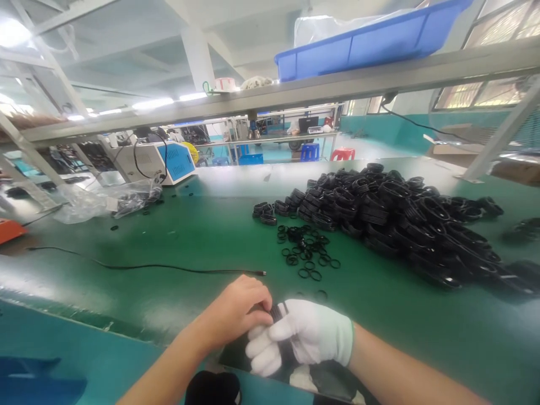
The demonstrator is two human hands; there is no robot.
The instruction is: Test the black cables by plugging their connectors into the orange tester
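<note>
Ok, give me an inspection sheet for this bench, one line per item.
Surface: green table, partly covered.
Job's things: black ribbed part held between both hands; big pile of black parts; loose black rings.
Clutter: plastic bag at far left.
Hands: left hand bare, right hand in a white glove, both closed on the part.
Cables: thin black cable across the table.
Surroundings: blue tray on the overhead shelf; blue-and-white machine behind.

One camera, worn on the head, looks forward and down across a green table point(202, 236). It sits close above both hands at the bottom centre of the frame, while a shelf edge point(270, 98) crosses the upper frame and the workshop recedes behind.
</note>
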